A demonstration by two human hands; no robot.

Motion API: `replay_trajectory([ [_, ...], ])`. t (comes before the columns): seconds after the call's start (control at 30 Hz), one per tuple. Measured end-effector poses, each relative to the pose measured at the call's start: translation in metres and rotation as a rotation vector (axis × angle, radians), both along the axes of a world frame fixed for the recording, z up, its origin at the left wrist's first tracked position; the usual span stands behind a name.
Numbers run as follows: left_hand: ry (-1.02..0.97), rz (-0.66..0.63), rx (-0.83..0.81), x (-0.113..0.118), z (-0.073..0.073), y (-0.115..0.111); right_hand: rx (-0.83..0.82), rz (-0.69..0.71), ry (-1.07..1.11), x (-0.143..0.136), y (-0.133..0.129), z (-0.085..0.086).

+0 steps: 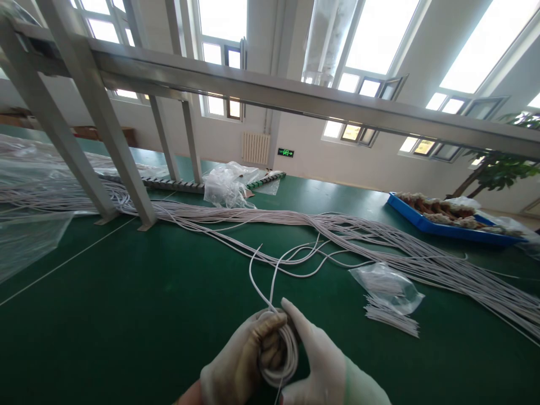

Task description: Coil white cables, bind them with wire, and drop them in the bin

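Observation:
Low in the middle of the view hangs a small coil of white cable (290, 354), wound in several turns. My left hand (240, 357), in a white glove with dirty, yellowed fingers, has its fingers curled through and around the coil. My right hand (323, 360), gloved in white, cups the coil's right side, index finger stretched to its top and thumb near its bottom. Some of its fingers are hidden. Two lengths of cable (274, 281) rise from the coil toward the table. A thin strand (279, 388) shows below it, too blurred to name.
Long white cables (270, 216) run across the green table (169, 298). To the right lie a clear bag (390, 287) and short white strips (392, 318). A blue tray (447, 228) stands behind. A metal frame (122, 135) rises at left, near crumpled plastic (228, 185).

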State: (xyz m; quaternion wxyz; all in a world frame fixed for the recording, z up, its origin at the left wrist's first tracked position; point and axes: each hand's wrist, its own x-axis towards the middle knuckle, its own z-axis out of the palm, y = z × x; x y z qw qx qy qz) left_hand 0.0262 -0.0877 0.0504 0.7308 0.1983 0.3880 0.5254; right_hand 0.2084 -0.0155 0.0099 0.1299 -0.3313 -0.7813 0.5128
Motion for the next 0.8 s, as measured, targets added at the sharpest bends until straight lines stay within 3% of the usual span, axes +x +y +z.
replay_trajectory([
  [0.1,-0.045,0.026,-0.074,-0.001,-0.004,0.000,-0.010,0.009,0.031,-0.003,-0.001,-0.004],
  [0.2,0.027,0.024,-0.076,-0.007,-0.017,-0.002,0.034,-0.042,0.007,-0.012,-0.008,-0.007],
  [0.33,0.224,-0.051,-0.007,-0.014,-0.034,-0.005,0.230,-0.109,-0.043,-0.016,-0.013,-0.008],
  [0.43,0.265,-0.086,0.074,-0.015,-0.040,-0.005,0.377,-0.046,-0.035,-0.010,-0.007,-0.009],
  [0.6,0.270,-0.129,0.212,-0.014,-0.039,0.000,0.699,0.103,0.052,-0.003,0.005,-0.010],
  [0.8,0.298,-0.149,0.252,-0.014,-0.028,0.000,0.697,0.119,0.035,0.003,0.009,-0.003],
])
